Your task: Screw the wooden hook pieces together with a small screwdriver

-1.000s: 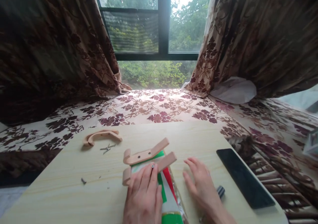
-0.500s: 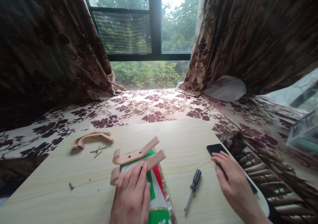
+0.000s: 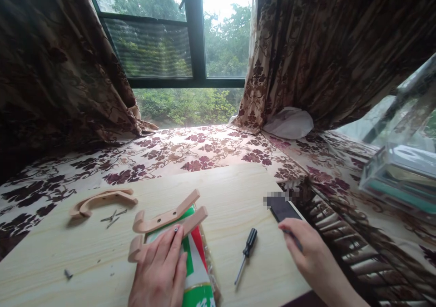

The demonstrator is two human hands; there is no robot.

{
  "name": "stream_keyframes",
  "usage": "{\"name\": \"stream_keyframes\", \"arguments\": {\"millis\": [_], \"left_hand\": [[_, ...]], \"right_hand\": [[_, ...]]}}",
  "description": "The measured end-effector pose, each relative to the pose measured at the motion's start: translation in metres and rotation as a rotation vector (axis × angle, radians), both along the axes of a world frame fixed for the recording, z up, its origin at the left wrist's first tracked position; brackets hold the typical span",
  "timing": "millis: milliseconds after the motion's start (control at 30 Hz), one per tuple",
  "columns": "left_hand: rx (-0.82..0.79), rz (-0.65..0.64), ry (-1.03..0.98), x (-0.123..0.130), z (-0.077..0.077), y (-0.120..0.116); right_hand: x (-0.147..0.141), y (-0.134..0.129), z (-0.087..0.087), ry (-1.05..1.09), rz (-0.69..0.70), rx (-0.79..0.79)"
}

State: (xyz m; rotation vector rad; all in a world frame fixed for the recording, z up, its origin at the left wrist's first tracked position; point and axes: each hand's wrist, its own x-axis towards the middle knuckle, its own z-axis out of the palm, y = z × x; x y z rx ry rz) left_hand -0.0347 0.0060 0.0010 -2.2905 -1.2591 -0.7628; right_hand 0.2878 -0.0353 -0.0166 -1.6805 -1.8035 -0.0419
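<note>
Beside the green, white and red packet [image 3: 200,282], the change is at the right hand [image 3: 311,248], which has moved out past the screwdriver [image 3: 250,242] and now has its grip closed on the near part of the phone [image 3: 282,208], well to the packet's right. That leaves the screwdriver untouched on the surface [image 3: 235,193], between packet and phone, its shaft pointing back toward the person. The left hand [image 3: 156,268] has kept its place over the packet, so the lower wooden hook [image 3: 197,220] seems to be steadied by that hand alone. A small screw [image 3: 176,229] shows its head between two of its fingertips; whether they pinch it or it stands in the wood, and whether the fingers clamp around the hook, cannot be told. The upper wooden hook [image 3: 166,218] lies beside the lower one across the packet's far end, with two dark holes in view. Beyond the packet to the left lie two curved wooden pieces [image 3: 109,198] and, just beside them, some loose screws [image 3: 109,218]; a lone screw [image 3: 68,274] is farther left of the packet.
</note>
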Motion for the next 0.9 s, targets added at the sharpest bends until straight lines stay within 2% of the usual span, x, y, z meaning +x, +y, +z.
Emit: {"name": "stream_keyframes", "arguments": {"millis": [100, 167, 267, 400, 500, 633, 700, 800, 900], "left_hand": [[-0.009, 0.010, -0.018, 0.001, 0.000, 0.000], [0.000, 0.014, -0.028, 0.001, -0.001, 0.000], [0.038, 0.021, -0.009, 0.001, -0.002, -0.001], [0.071, 0.049, 0.038, 0.000, -0.003, -0.004], [0.033, 0.076, 0.059, 0.000, -0.004, -0.007], [0.044, 0.099, 0.092, 0.000, -0.007, -0.009], [0.056, 0.101, 0.105, 0.000, -0.009, -0.009], [0.071, 0.102, 0.102, 0.001, -0.012, -0.008], [0.099, 0.102, 0.094, 0.000, -0.015, -0.007]], "right_hand": [[-0.029, 0.008, 0.007, -0.057, 0.267, -0.220], [-0.045, 0.016, 0.011, -0.089, 0.361, -0.308], [-0.058, 0.025, 0.011, -0.103, 0.404, -0.371], [-0.057, 0.027, 0.015, -0.173, 0.353, -0.455], [-0.047, 0.025, 0.040, -0.098, 0.503, -0.539], [-0.046, 0.033, 0.091, -0.070, 0.589, -0.371], [-0.060, 0.043, 0.113, -0.096, 0.570, -0.260], [-0.093, 0.061, 0.135, -0.219, 0.684, -0.300], [-0.121, 0.075, 0.150, -0.287, 0.791, -0.348]]}}
